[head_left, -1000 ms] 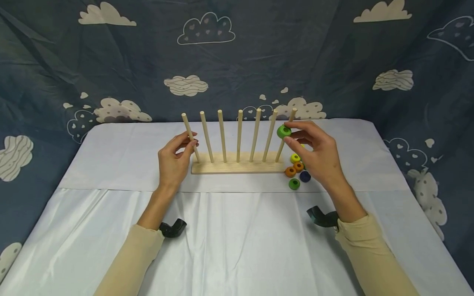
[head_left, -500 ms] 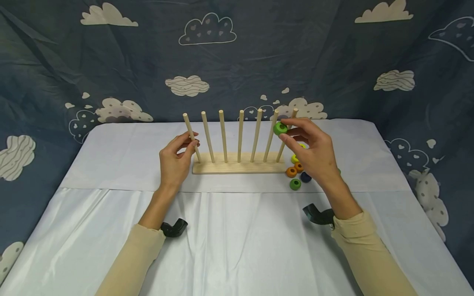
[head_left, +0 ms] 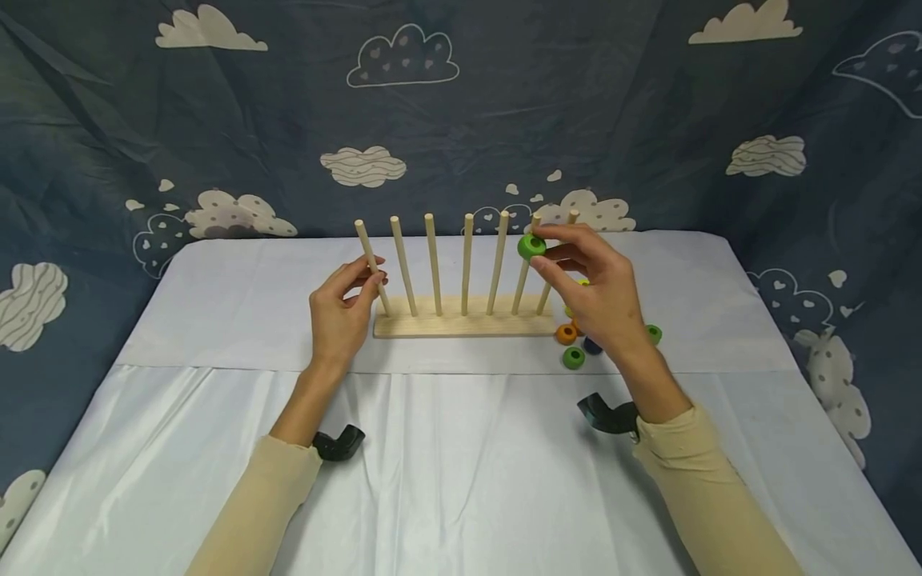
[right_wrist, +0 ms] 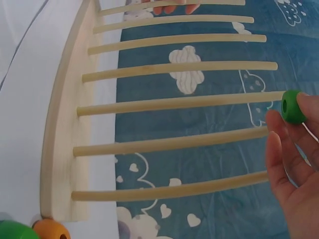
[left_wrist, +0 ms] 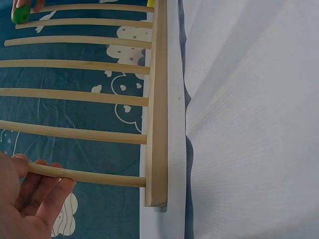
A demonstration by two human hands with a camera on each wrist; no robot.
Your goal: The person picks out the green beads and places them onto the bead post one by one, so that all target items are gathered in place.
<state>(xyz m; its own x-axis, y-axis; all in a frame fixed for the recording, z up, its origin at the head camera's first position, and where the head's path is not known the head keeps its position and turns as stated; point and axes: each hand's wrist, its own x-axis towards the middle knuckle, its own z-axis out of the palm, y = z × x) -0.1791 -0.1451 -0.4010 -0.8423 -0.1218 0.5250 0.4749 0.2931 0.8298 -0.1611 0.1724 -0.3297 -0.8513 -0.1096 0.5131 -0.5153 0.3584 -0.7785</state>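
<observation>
A wooden rack has a flat base (head_left: 461, 326) with several upright pegs in a row. My left hand (head_left: 338, 316) holds the leftmost peg (left_wrist: 104, 179) with thumb and fingers, partway up. Between the thumb and fingertips of my right hand (head_left: 601, 292) is a green bead (head_left: 531, 246) with a hole through it, raised near the upper part of the pegs on the right side. In the right wrist view the bead overlaps the tip of a middle peg (right_wrist: 199, 102). No beads sit on the visible pegs.
Loose beads lie by the rack's right end: an orange bead (head_left: 566, 334), a green bead (head_left: 573, 358), a dark blue bead (head_left: 592, 346) and yellow ones partly behind my right hand. Another green bead (head_left: 653, 334) lies farther right. White cloth (head_left: 461, 464) covers the table; a cloud-patterned curtain (head_left: 504, 112) hangs behind.
My right hand has moved left with the green bead, from near the rightmost peg to the second peg from the right. My left hand stays on the leftmost peg.
</observation>
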